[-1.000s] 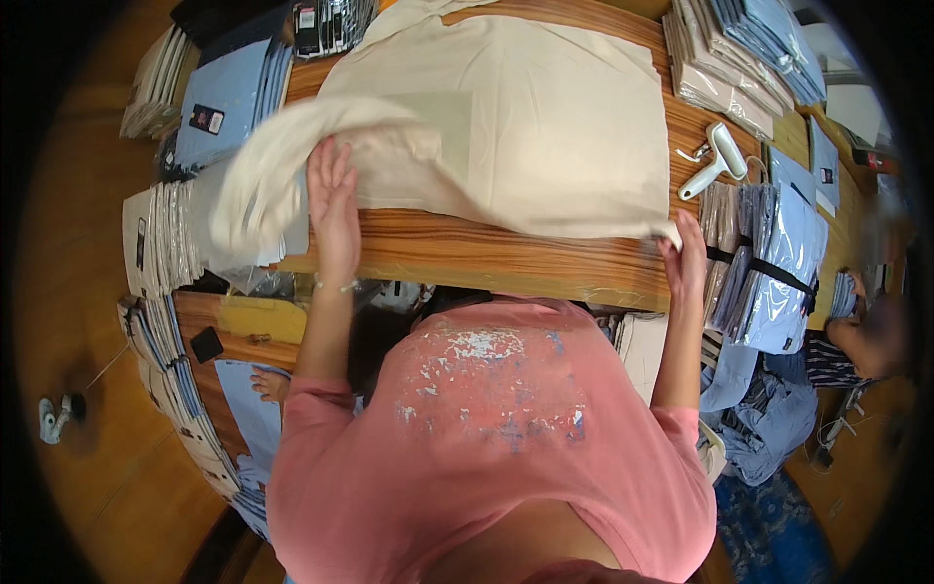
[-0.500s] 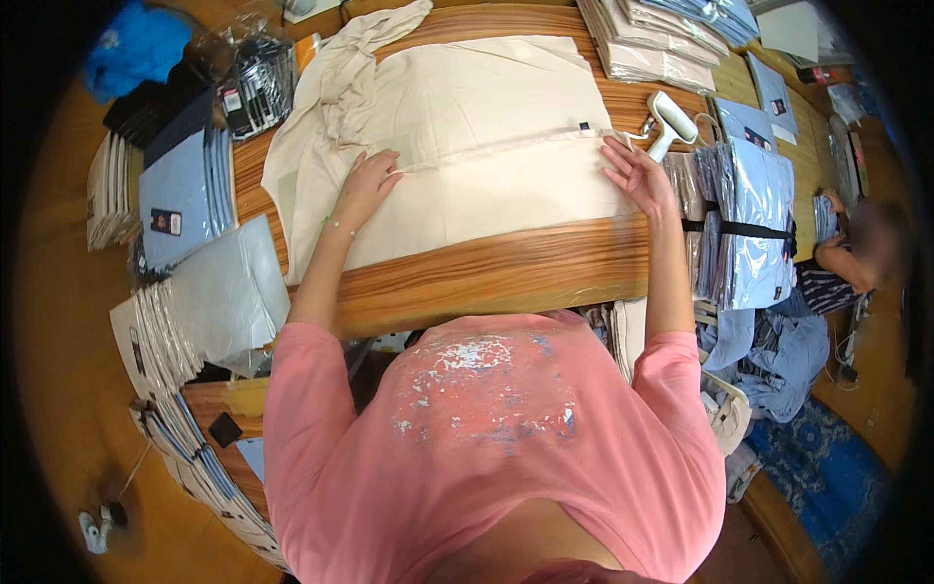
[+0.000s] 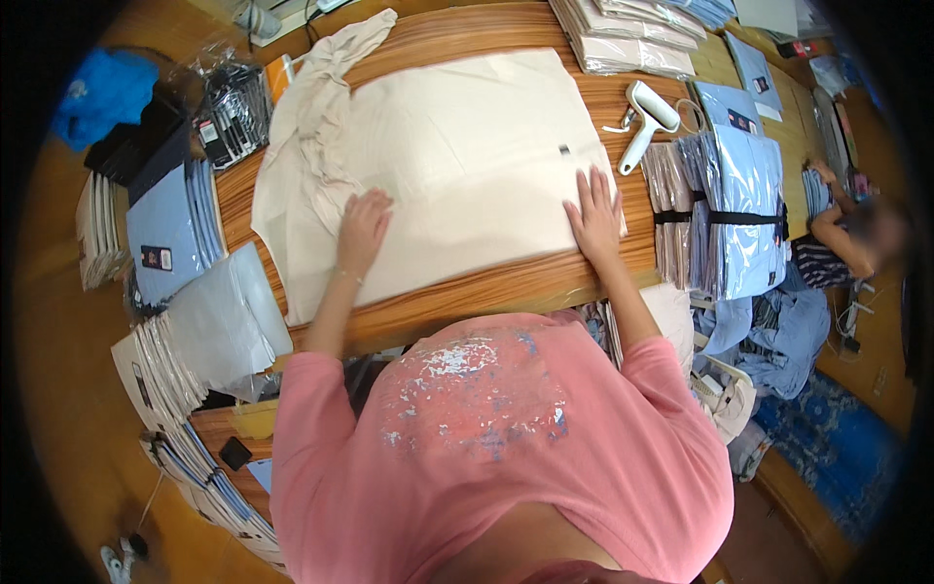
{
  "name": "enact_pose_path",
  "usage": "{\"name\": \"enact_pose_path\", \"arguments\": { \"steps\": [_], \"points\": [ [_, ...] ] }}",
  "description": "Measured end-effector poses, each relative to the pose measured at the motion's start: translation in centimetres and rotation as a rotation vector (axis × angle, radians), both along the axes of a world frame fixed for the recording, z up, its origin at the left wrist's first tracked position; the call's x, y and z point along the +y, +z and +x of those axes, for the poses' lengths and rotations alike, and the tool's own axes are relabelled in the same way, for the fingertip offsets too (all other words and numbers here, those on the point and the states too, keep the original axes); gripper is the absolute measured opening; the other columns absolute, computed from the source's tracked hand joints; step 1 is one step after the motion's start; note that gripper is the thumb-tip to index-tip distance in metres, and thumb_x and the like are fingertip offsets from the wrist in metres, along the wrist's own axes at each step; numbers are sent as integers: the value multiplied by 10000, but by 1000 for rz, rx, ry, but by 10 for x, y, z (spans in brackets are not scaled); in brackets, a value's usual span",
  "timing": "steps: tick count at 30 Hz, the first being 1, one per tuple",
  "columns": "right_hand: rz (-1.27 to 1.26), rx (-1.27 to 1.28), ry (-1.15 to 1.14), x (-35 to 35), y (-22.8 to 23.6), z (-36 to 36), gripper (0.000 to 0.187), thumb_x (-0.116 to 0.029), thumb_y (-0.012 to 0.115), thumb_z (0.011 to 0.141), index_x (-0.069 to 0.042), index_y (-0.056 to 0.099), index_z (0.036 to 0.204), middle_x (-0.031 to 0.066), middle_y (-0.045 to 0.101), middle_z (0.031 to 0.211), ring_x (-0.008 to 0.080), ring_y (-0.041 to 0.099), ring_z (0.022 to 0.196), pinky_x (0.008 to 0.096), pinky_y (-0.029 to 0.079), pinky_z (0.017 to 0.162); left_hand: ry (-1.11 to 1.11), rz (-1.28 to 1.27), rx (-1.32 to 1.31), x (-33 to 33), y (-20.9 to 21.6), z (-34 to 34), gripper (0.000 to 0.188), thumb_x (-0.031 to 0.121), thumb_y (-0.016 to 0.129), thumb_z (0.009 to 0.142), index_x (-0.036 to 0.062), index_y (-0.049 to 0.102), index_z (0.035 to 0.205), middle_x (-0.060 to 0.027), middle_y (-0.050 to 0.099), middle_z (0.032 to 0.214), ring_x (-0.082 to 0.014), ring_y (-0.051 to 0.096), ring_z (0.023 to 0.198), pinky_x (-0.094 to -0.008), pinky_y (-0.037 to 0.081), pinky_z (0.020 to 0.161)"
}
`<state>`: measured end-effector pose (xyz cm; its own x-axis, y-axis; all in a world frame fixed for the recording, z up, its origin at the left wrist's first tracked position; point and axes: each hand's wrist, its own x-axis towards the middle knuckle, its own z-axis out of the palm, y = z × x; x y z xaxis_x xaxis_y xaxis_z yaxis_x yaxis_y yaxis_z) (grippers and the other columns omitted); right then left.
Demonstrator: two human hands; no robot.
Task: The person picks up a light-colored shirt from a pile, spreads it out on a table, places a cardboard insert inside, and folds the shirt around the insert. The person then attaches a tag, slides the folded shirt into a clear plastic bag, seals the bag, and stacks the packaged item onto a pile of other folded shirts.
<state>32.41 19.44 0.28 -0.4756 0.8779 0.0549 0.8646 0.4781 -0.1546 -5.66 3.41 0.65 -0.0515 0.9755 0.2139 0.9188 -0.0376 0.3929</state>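
A cream long-sleeved shirt (image 3: 467, 185) lies spread over the striped wooden table (image 3: 516, 284), its crumpled sleeve bunched along the left side. My left hand (image 3: 364, 232) rests on the cloth beside that sleeve, palm down, its fingers slightly bent and somewhat blurred, gripping nothing that I can see. On the right, my right hand (image 3: 595, 216) lies flat near the shirt's edge with its fingers stretched out. A small dark label (image 3: 563, 149) shows on the cloth just beyond it. Past the shirt's right edge lies a white-handled lint roller (image 3: 648, 122).
Bagged blue shirts (image 3: 744, 204) bound with a black strap stand at the right. More bagged garments (image 3: 623, 44) are piled at the far right. At the left are folded blue shirts (image 3: 161, 219) and clear plastic bags (image 3: 224, 302). Another person (image 3: 837, 234) sits at the far right.
The raised front fold of the shirt has been laid flat. My right hand has moved left and nearer to me onto the cloth; my left hand has let go of the fold and come nearer.
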Motion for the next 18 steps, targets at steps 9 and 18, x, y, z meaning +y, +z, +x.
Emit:
{"name": "enact_pose_path", "arguments": {
  "steps": [9,18],
  "points": [
    [-149,619,177,-14,67,-74,416,-177,598,822,-35,513,1203,183,511,1186,290,480,1107,393,370,936,61,-12,-236,-46,50,25,236,137,574,831,43,564,1047,-112,543,1135,-276,495,1105,-409,346,989],
    [-519,364,78,70,24,-398,383,-380,655,743,-67,638,962,126,670,890,276,639,858,382,486,747,556,-90,-245,-124,19,-56,653,288,785,641,23,455,1138,-152,484,1106,-309,454,1055,-386,377,902]
  ]
}}
